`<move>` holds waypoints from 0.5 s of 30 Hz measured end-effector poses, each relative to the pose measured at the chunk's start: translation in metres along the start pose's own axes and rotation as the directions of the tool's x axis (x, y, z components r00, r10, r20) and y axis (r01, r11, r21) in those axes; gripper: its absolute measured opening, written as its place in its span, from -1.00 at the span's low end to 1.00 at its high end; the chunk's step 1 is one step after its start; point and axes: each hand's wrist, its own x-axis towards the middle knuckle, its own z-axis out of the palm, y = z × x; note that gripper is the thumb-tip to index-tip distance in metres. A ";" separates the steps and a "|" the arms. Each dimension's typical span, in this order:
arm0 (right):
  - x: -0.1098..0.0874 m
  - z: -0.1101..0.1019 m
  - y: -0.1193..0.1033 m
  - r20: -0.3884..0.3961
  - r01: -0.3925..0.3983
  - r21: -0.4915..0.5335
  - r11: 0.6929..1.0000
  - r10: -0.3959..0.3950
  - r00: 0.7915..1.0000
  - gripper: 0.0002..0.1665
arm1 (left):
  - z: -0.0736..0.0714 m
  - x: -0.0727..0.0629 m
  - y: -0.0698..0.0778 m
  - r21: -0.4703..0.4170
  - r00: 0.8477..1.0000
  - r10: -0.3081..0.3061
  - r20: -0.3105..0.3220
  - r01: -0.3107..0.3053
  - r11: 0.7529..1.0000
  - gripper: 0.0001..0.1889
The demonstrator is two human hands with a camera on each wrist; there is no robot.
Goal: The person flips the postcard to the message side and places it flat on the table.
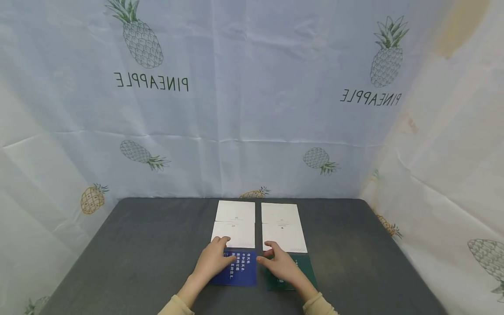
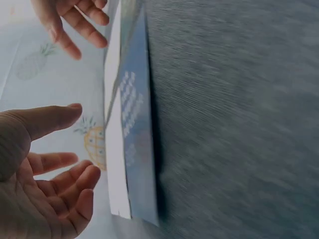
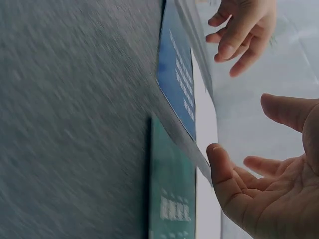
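A blue card [image 1: 246, 276] with white writing lies on the near part of the table. My left hand [image 1: 214, 259] hovers over its left side, thumb and fingers apart and holding nothing. Beside it to the right is a dark green card [image 1: 308, 265], partly covered by my right hand [image 1: 281, 265]. In the right wrist view, the fingers of that hand [image 3: 274, 199] are loosely bent with nothing between them. Beyond the blue card lies a white sheet [image 1: 240, 235] with a line across its middle; a similar white sheet [image 1: 285, 239] lies beyond the green one.
The dark grey table [image 1: 157, 245] extends to both sides of the cards. Behind it hangs a pale curtain [image 1: 256, 109] printed with pineapples, which also runs along the left and right sides.
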 end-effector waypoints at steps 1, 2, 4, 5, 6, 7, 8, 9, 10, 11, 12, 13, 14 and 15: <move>-0.001 0.003 0.000 0.009 -0.006 0.009 1.000 0.006 1.000 -0.21 | 0.000 -0.002 -0.003 -0.005 1.000 -0.014 0.003 0.014 1.000 -0.43; -0.002 0.005 0.000 0.017 -0.010 0.012 1.000 0.010 1.000 -0.21 | 0.000 -0.004 -0.005 -0.015 1.000 -0.029 0.007 0.029 0.999 -0.42; -0.005 0.009 0.000 0.031 -0.021 0.025 0.999 0.021 0.999 -0.22 | 0.001 -0.008 -0.011 -0.023 0.998 -0.057 0.012 0.057 0.998 -0.39; -0.005 0.011 0.000 0.037 -0.027 0.034 0.999 0.025 0.999 -0.22 | 0.002 -0.009 -0.013 -0.022 0.997 -0.070 0.012 0.071 0.997 -0.37; -0.006 0.012 0.000 0.043 -0.031 0.040 0.999 0.029 0.999 -0.22 | 0.002 -0.011 -0.016 -0.023 0.996 -0.085 0.015 0.085 0.996 -0.35; -0.007 0.013 0.001 0.049 -0.033 0.053 0.998 0.030 0.998 -0.22 | 0.002 -0.012 -0.019 -0.020 0.995 -0.098 0.018 0.099 0.995 -0.34; -0.008 0.015 0.002 0.054 -0.033 0.062 0.998 0.030 0.998 -0.23 | 0.003 -0.014 -0.021 -0.018 0.993 -0.112 0.023 0.113 0.993 -0.32; -0.009 0.016 0.002 0.059 -0.036 0.079 0.996 0.032 0.998 -0.23 | 0.003 -0.015 -0.024 -0.014 0.992 -0.121 0.026 0.122 0.992 -0.31; -0.009 0.017 0.003 0.062 -0.035 0.089 0.995 0.030 0.998 -0.23 | 0.002 -0.017 -0.026 -0.016 0.991 -0.132 0.031 0.132 0.991 -0.29; -0.010 0.018 0.003 0.063 -0.036 0.100 0.994 0.030 0.998 -0.23 | 0.002 -0.018 -0.027 -0.019 0.990 -0.136 0.035 0.137 0.990 -0.28; -0.011 0.019 0.004 0.063 -0.036 0.110 0.993 0.029 0.998 -0.23 | 0.001 -0.020 -0.029 -0.023 0.989 -0.143 0.040 0.144 0.989 -0.27; -0.011 0.020 0.004 0.064 -0.035 0.126 0.991 0.027 0.998 -0.24 | 0.000 -0.021 -0.030 -0.026 0.988 -0.147 0.044 0.148 0.989 -0.26; -0.012 0.020 0.003 0.066 -0.038 0.143 0.989 0.029 0.997 -0.23 | 0.000 -0.022 -0.031 -0.030 0.987 -0.153 0.050 0.155 0.988 -0.25; -0.013 0.021 0.003 0.069 -0.041 0.162 0.986 0.030 0.997 -0.23 | -0.002 -0.023 -0.032 -0.032 0.986 -0.157 0.054 0.158 0.987 -0.24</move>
